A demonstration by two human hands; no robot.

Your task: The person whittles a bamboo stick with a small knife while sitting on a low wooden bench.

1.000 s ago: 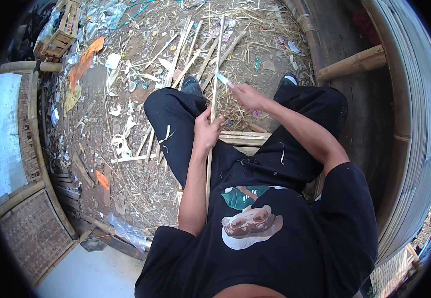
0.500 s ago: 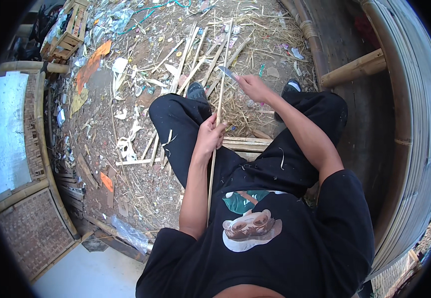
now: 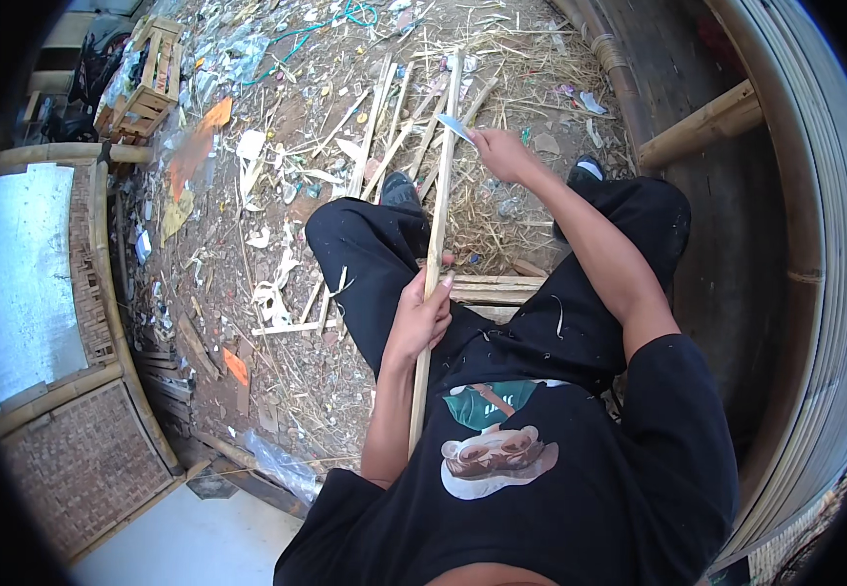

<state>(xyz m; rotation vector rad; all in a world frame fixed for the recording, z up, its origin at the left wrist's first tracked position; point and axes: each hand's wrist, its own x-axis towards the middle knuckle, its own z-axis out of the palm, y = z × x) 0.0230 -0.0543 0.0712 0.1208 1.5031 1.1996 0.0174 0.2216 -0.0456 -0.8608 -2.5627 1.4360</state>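
- Bamboo strip (image 3: 435, 244): long, centre frame, running from the lap up over the littered ground.
- Left hand (image 3: 421, 314): clenched around the strip at mid-length; best kept firm and behind the blade.
- Right hand (image 3: 501, 154): grasping a knife (image 3: 455, 127) against the strip, upper centre.
- Orange wrapper (image 3: 196, 146): flat, upper left.

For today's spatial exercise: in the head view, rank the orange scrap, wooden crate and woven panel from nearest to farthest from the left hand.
1. orange scrap, on the ground to the left hand's left.
2. woven panel, lower left.
3. wooden crate, upper left.
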